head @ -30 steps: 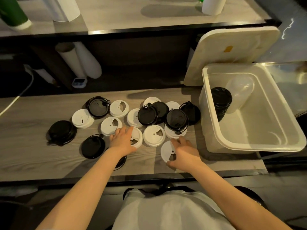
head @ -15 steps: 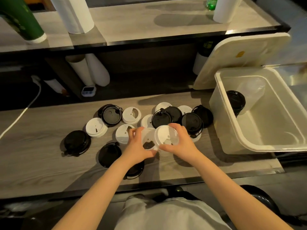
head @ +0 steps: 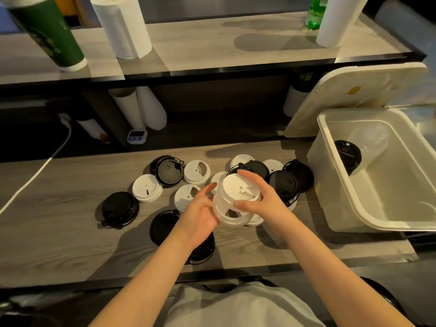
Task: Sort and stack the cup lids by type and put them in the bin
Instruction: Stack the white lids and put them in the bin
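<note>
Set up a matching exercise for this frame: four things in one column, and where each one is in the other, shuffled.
Things:
1. white lid stack
2. black lid stack
3. green cup
4. timer

Places:
A. on the upper shelf
B. inside the bin
C. under that shelf
D. between the left hand and right hand

Pairs: 1-D, 2-B, 3-A, 4-C

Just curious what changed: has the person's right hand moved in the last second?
Yes: the right hand rose off the counter, leftward away from the bin, gripping white lids.
</note>
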